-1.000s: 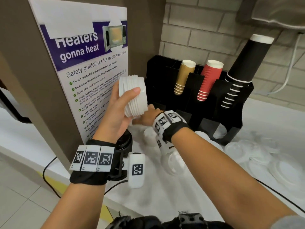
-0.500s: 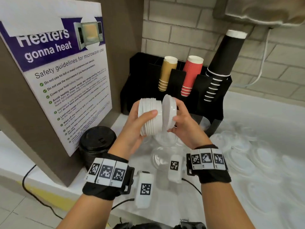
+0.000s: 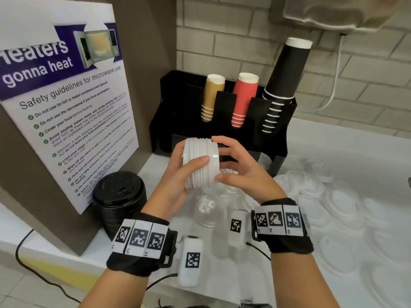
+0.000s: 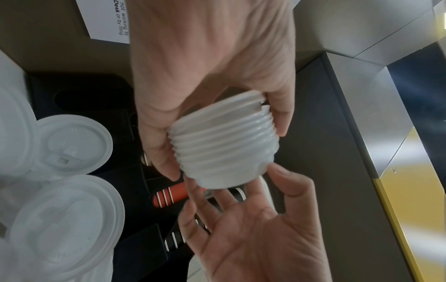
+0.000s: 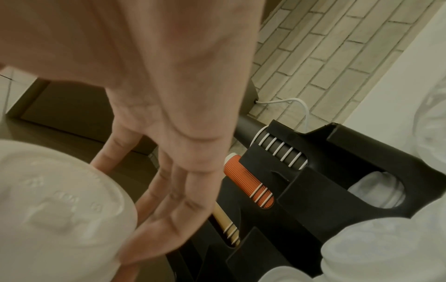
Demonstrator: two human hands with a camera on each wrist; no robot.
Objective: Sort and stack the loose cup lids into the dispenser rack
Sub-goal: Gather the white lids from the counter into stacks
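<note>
My left hand (image 3: 185,172) grips a stack of white cup lids (image 3: 200,162) held sideways in front of the black dispenser rack (image 3: 275,138). Its thumb lies across the ribbed rims and its fingers wrap the far side. My right hand (image 3: 238,166) is open at the stack's right end, index finger over the top rim and thumb near the bottom rim. In the left wrist view its spread fingers (image 4: 205,206) touch the end of the lid stack (image 4: 224,145). The right wrist view shows the stack's embossed end lid (image 5: 55,200) beside the straight fingers.
The rack holds tan, red and black cup stacks (image 3: 243,101). Several loose white lids (image 3: 338,201) lie on the counter to the right. A clear dome lid (image 3: 208,208) sits below my hands. A black lid stack (image 3: 120,196) stands by the poster at left.
One second ago my right hand was low at the counter. Half a second ago it brought a single white lid to the stack's end. Now that lid sits on the stack and the fingers have opened.
</note>
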